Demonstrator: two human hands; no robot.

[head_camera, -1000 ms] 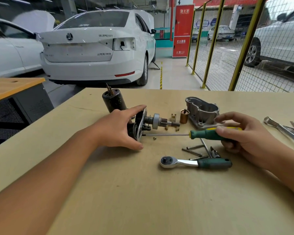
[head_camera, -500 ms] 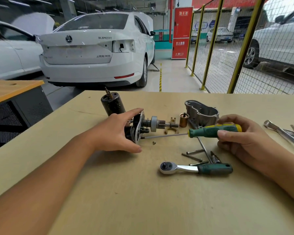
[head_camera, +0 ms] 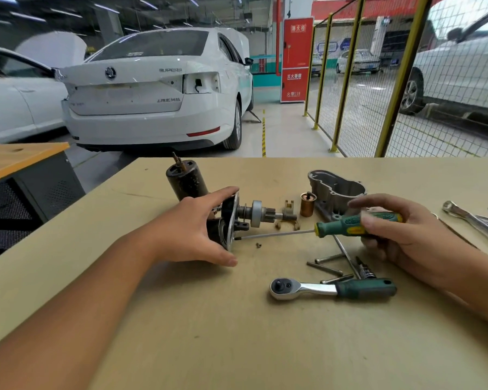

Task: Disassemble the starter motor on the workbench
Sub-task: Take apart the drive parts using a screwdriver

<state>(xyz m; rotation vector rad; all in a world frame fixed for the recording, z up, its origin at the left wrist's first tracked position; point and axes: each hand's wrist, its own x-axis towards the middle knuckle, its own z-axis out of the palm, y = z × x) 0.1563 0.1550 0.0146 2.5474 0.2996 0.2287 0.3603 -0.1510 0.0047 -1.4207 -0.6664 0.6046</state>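
The starter motor lies on its side on the workbench, black body at the left and pinion shaft pointing right. My left hand grips it at the metal end plate, thumb on top, fingers under. My right hand holds a green and yellow screwdriver by its handle. The long shaft runs left and its tip touches the lower edge of the end plate. A small loose screw lies just below the shaft.
A ratchet wrench with a green handle lies in front. Long bolts and a bit lie beside it. A fork lever, a copper cylinder and an aluminium housing sit behind. Wrenches lie at the right edge.
The screwdriver handle has risen a little in my right hand and my fingers have shifted on it. The tip stays at the end plate. My left hand keeps its hold.
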